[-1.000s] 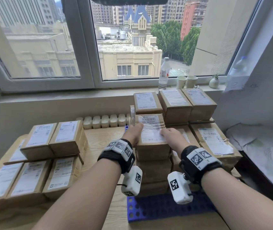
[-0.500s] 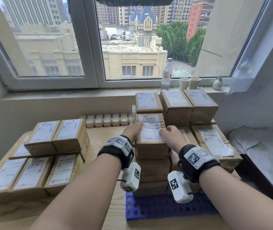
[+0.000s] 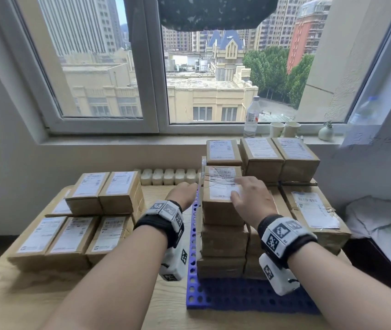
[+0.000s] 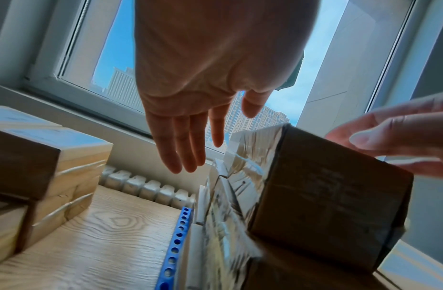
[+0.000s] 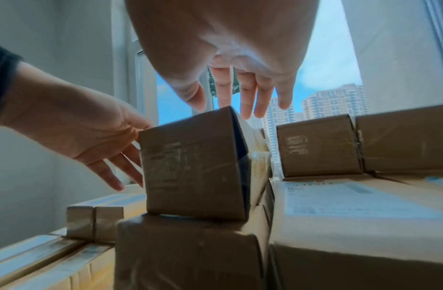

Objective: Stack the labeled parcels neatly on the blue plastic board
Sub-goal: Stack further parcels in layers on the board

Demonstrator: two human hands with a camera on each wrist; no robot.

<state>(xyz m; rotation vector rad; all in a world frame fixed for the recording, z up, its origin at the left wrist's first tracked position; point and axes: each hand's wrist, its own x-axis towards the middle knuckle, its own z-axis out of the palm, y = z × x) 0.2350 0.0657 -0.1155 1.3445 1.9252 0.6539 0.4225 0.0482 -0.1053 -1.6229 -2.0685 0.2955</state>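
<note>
A blue perforated board (image 3: 237, 298) lies on the wooden table and carries stacks of brown labeled parcels. The top parcel (image 3: 220, 186) of the near left stack sits square on the ones below it. My left hand (image 3: 186, 190) hangs open just left of that parcel, fingers straight and off it (image 4: 190, 153). My right hand (image 3: 244, 194) is open over the parcel's right top edge, fingers spread (image 5: 242, 104); whether it touches the label is unclear. The same parcel (image 5: 190, 170) stands free between both hands in the right wrist view.
Several more labeled parcels (image 3: 90, 210) lie in two layers on the table's left half. Larger parcels (image 3: 313, 215) fill the board's right side. A radiator (image 3: 168, 176) runs behind. A bottle (image 3: 251, 117) and cups (image 3: 285, 128) stand on the sill.
Both hands have let go of the top parcel's sides. The left hand has drawn off to the left, and the right hand has risen over the parcel's top.
</note>
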